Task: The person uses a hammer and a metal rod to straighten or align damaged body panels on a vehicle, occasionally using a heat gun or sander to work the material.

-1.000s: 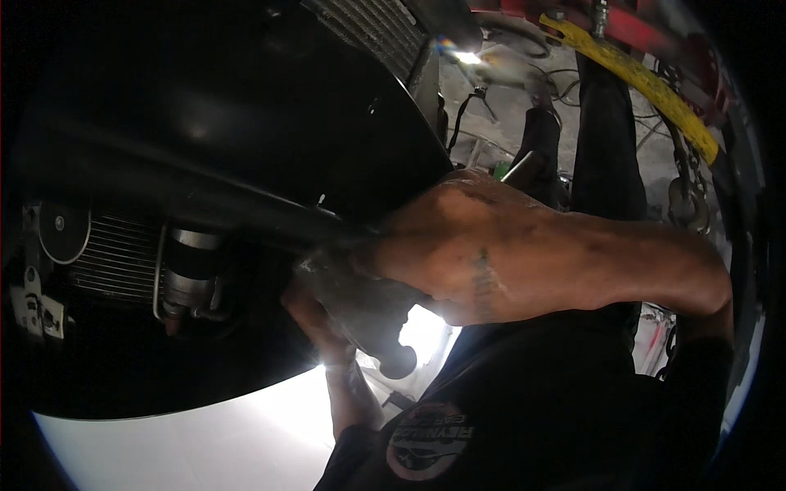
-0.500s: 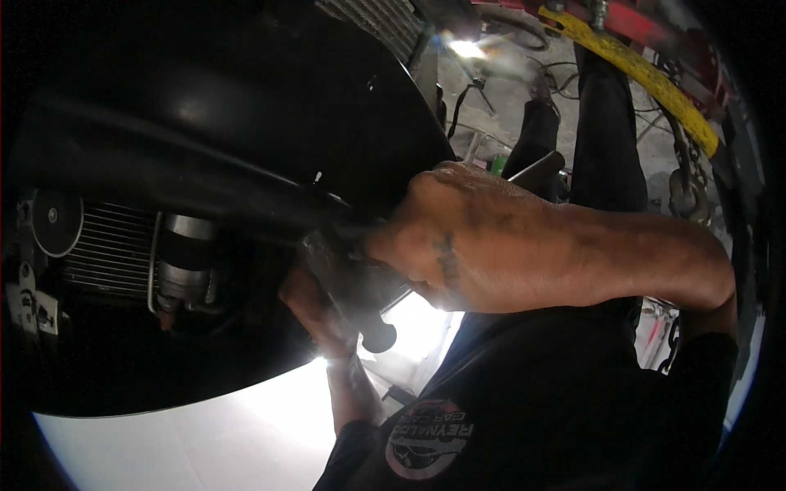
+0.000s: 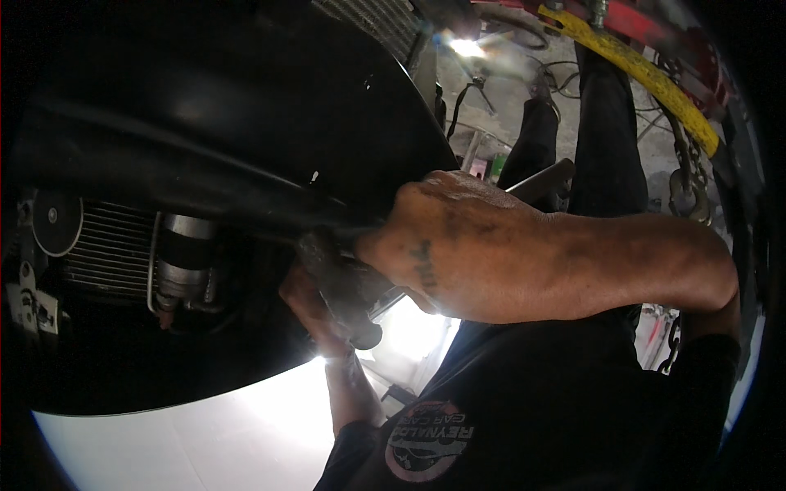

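Observation:
My right hand (image 3: 442, 233) is closed around the handle of a hammer (image 3: 340, 286), and the handle's end sticks out past the fist on the far side. The hammer's dark metal head, with one round face, hangs at the lower edge of a black curved car panel (image 3: 270, 114). Behind the hammer head is my left hand (image 3: 304, 296), reaching up to the panel's underside. Its fingers are hidden by the panel and shadow, so what they touch cannot be seen.
Left of my hands sit a finned radiator-like core (image 3: 110, 250) and a silver-and-black cylinder (image 3: 187, 254). A white panel (image 3: 205, 442) lies below. A yellow curved bar (image 3: 639, 74) and a hanging chain with a hook (image 3: 686, 192) are at the right. A bright lamp (image 3: 467, 47) shines beyond.
My right hand and the hammer have shifted slightly left, and the fist sits a little lower. My left hand has stayed nearly in place.

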A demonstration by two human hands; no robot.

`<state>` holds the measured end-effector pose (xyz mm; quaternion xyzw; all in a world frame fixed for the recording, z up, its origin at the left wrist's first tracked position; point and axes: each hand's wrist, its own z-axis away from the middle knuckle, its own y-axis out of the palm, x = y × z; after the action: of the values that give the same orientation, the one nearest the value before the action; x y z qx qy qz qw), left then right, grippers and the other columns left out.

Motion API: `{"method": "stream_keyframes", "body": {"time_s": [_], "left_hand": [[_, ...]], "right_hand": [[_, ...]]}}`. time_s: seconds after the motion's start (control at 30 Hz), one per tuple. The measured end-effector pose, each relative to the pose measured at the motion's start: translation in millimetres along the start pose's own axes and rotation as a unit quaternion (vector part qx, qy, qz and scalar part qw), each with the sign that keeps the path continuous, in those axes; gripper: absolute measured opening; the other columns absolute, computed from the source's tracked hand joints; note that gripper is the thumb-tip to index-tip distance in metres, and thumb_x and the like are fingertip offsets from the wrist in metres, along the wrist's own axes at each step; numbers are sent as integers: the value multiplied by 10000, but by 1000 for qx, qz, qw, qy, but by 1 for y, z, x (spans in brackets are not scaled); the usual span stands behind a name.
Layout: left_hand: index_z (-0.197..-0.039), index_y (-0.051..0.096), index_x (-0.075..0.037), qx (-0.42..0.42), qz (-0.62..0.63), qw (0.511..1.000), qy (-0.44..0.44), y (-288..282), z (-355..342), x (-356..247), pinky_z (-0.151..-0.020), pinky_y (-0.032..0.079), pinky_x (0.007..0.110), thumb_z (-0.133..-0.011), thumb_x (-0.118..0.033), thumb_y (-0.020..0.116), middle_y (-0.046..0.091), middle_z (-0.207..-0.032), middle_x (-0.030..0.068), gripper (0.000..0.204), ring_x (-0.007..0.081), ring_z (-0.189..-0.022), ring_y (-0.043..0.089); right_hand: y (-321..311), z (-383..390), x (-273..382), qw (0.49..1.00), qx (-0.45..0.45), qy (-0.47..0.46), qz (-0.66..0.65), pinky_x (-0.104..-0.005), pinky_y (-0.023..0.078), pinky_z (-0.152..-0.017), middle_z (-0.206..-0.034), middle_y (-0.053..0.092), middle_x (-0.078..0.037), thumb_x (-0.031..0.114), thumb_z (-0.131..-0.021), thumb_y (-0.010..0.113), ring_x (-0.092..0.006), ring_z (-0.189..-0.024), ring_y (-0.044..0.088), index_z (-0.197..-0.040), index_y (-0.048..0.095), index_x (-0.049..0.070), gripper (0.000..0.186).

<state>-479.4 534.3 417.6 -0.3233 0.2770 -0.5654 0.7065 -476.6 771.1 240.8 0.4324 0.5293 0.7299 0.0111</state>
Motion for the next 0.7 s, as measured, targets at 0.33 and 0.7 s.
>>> {"method": "stream_keyframes", "body": {"time_s": [0.33, 0.7], "left_hand": [[-1037, 575, 5, -4, -34, 999, 5, -5, -4, -6, -695, 474, 343, -875, -589, 634, 599, -878, 115, 619, 208, -780, 590], [-925, 620, 14, -46, 47, 998, 1, 9, -5, -13, -595, 496, 315, -863, -470, 699, 633, -756, 94, 494, 192, -648, 615]], "right_hand": [[-4, 1, 11, 1000, 10, 0, 25, -288, 638, -670, -794, 747, -86, 95, -920, 738, -138, -737, 745, -890, 735, 45, 59], [7, 3, 2, 999, -47, -25, 12, -294, 641, -690, -822, 745, -107, 104, -920, 737, -155, -745, 745, -930, 741, 34, 71]]}}
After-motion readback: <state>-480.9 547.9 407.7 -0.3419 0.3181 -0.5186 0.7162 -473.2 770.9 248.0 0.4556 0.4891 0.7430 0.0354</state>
